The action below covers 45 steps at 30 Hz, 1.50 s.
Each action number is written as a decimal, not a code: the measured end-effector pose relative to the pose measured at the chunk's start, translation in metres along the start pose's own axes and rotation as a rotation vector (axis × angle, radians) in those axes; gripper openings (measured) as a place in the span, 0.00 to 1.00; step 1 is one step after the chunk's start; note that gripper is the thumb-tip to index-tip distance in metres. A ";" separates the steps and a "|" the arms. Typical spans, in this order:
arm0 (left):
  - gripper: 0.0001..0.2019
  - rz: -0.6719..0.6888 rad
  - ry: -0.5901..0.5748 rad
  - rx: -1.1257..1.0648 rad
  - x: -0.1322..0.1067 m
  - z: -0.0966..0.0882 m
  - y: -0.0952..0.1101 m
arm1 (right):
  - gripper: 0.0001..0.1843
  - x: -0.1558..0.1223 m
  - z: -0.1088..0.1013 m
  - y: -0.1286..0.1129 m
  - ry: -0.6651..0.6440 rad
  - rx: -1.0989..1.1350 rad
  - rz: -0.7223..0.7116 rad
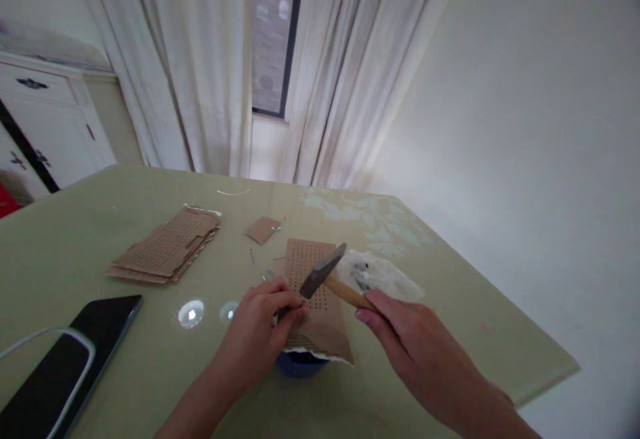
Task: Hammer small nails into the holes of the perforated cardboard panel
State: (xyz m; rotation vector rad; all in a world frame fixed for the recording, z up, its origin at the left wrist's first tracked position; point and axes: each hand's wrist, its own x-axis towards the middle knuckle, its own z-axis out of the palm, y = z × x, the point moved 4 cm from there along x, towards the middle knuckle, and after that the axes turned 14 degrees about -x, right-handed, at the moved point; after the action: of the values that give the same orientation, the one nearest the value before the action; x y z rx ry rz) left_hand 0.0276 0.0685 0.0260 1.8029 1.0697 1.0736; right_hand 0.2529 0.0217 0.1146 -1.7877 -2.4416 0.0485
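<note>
Clamping the right hand (407,332) on the wooden handle of a hammer (321,275), head between both hands. Holding the left hand (257,316) with thumb and fingertips drawn close over a cardboard sheet (323,331) just right of that hand; cannot tell whether pinching anything small. Could bruise those fingertips through a stray blow, given the hammer head just beside them, or tip the sheet by striking away from the blue container (300,367) under it. Looks dark grey and tapered at the head, pale along the handle; brown, dotted in rows and ragged-edged on the sheet
</note>
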 end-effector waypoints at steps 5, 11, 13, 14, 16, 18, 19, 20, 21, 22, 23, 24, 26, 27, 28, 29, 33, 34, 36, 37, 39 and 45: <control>0.13 -0.011 -0.016 0.023 -0.001 0.001 -0.003 | 0.18 -0.001 -0.016 -0.002 0.085 0.011 -0.010; 0.13 -0.012 -0.017 0.018 0.000 0.000 0.000 | 0.17 0.000 -0.015 -0.005 0.045 0.009 0.005; 0.13 -0.002 -0.013 0.027 0.000 -0.001 0.001 | 0.17 0.001 -0.014 -0.005 0.028 0.007 0.009; 0.13 0.001 -0.011 0.034 0.000 -0.002 0.002 | 0.17 0.002 -0.014 -0.005 0.022 0.001 0.007; 0.13 0.001 -0.014 0.055 0.000 -0.002 0.002 | 0.18 0.003 -0.016 -0.004 0.033 -0.009 0.003; 0.13 0.005 -0.012 0.078 -0.001 -0.001 0.002 | 0.19 0.003 -0.019 -0.004 0.081 -0.004 0.003; 0.13 0.006 -0.013 0.087 -0.001 -0.001 0.002 | 0.19 0.003 -0.020 -0.004 0.116 0.004 0.003; 0.12 0.007 -0.011 0.094 -0.001 -0.001 0.002 | 0.19 0.002 -0.019 -0.004 0.149 0.010 0.005; 0.12 0.005 -0.010 0.098 -0.001 -0.001 0.001 | 0.18 0.001 -0.017 -0.005 0.167 0.007 0.006; 0.12 0.003 -0.009 0.100 -0.002 0.000 0.001 | 0.18 0.000 -0.013 -0.006 0.161 -0.009 0.001; 0.11 0.000 -0.010 0.102 -0.002 0.000 0.001 | 0.18 -0.001 -0.008 -0.006 0.134 -0.038 -0.010; 0.11 -0.001 -0.012 0.101 -0.002 0.000 0.001 | 0.18 -0.002 -0.002 -0.007 0.093 -0.073 -0.023; 0.11 -0.003 -0.014 0.096 -0.003 0.000 0.001 | 0.17 -0.004 0.006 -0.007 0.020 -0.123 -0.033; 0.11 -0.004 -0.016 0.092 -0.003 0.000 0.002 | 0.16 -0.005 0.007 -0.005 0.009 -0.126 -0.028; 0.11 -0.006 -0.016 0.091 -0.003 0.000 0.002 | 0.16 -0.006 0.005 -0.003 0.021 -0.114 -0.015; 0.11 -0.009 -0.015 0.091 -0.004 0.000 0.002 | 0.17 -0.007 0.002 -0.001 0.049 -0.094 0.001; 0.12 -0.042 -0.005 0.077 -0.003 -0.001 0.003 | 0.19 -0.013 -0.015 0.003 0.219 -0.045 0.007; 0.12 -0.057 0.002 0.068 -0.003 -0.001 0.003 | 0.19 -0.015 -0.015 0.003 0.248 -0.038 -0.003; 0.11 -0.084 0.013 0.048 -0.002 -0.002 0.002 | 0.19 -0.017 -0.009 0.000 0.237 -0.024 -0.020; 0.11 -0.093 0.017 0.037 -0.002 -0.002 0.003 | 0.19 -0.017 -0.003 -0.002 0.202 -0.025 -0.024; 0.10 -0.095 0.023 0.019 -0.001 -0.002 0.003 | 0.19 -0.015 0.010 -0.005 0.101 -0.061 -0.026; 0.10 -0.098 0.039 0.016 -0.001 -0.002 0.000 | 0.17 -0.009 0.017 -0.003 0.073 -0.054 0.011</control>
State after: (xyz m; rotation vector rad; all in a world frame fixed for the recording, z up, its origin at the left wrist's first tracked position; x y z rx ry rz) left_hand 0.0260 0.0680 0.0267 1.7300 1.1801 1.0475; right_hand 0.2511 0.0126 0.0976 -1.7914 -2.4048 -0.0808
